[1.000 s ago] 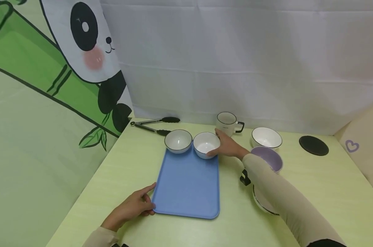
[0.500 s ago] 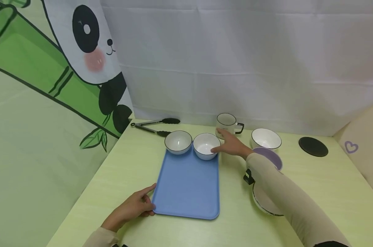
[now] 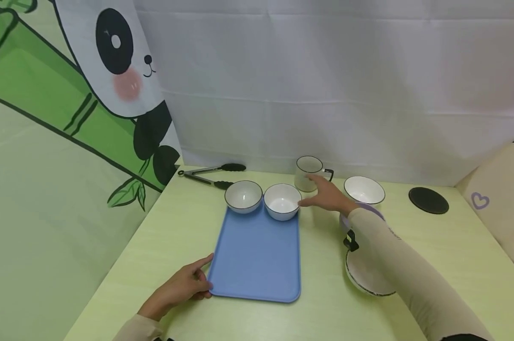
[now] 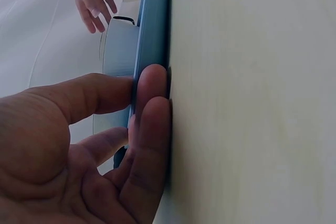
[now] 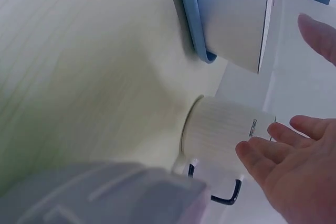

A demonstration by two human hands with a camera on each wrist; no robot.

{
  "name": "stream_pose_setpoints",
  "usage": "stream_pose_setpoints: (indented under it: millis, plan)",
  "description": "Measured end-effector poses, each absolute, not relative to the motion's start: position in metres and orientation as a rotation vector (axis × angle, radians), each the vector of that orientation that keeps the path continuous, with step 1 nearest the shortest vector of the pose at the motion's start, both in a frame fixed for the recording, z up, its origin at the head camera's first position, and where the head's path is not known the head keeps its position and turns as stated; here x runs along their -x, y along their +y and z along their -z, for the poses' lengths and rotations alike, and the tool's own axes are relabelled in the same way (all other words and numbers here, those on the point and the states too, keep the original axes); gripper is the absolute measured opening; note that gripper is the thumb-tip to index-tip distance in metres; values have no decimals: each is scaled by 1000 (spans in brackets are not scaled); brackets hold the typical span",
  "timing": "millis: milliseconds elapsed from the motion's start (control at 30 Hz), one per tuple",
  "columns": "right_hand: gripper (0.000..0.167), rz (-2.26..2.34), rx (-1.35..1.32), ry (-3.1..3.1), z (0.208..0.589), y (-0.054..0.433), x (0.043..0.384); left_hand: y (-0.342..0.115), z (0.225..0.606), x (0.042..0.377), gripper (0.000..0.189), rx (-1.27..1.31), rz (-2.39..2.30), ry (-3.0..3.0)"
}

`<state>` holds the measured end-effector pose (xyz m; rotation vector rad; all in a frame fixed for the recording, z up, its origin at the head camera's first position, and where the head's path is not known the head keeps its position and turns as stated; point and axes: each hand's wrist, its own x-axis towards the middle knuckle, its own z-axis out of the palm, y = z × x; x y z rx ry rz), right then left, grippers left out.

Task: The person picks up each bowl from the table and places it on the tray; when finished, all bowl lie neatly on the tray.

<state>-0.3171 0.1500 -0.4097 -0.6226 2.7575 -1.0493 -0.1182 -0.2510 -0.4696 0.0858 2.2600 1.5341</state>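
Head view: even, diffuse light, mostly sharp. Soft shadow on table point(image 3: 167, 237) under left hand point(image 3: 184, 289); faint grey shading on far cloth point(image 3: 325, 71). Wrist views dimmer, bluish; right one has blurred grey-purple shape point(image 5: 115, 195) up close.

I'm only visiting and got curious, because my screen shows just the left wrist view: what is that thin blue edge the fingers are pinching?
Observer: It's the rim of a rectangular blue tray, seen whole from the head view.
Visitor: I see something pale standing on it. Is there any food inside?
Observer: No food that I can see: the two white bowls at its far end look empty.
Visitor: And the right hand, what is near its fingers?
Observer: A white mug with a dark-edged handle; I can't tell whether the fingers touch it.
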Motion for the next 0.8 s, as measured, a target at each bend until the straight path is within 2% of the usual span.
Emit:
stream_pose_setpoints:
  millis: [800]
  plan:
    - [102, 938, 501, 2809, 398, 212, 307, -252, 473, 120, 82, -95, -1549, 2244]
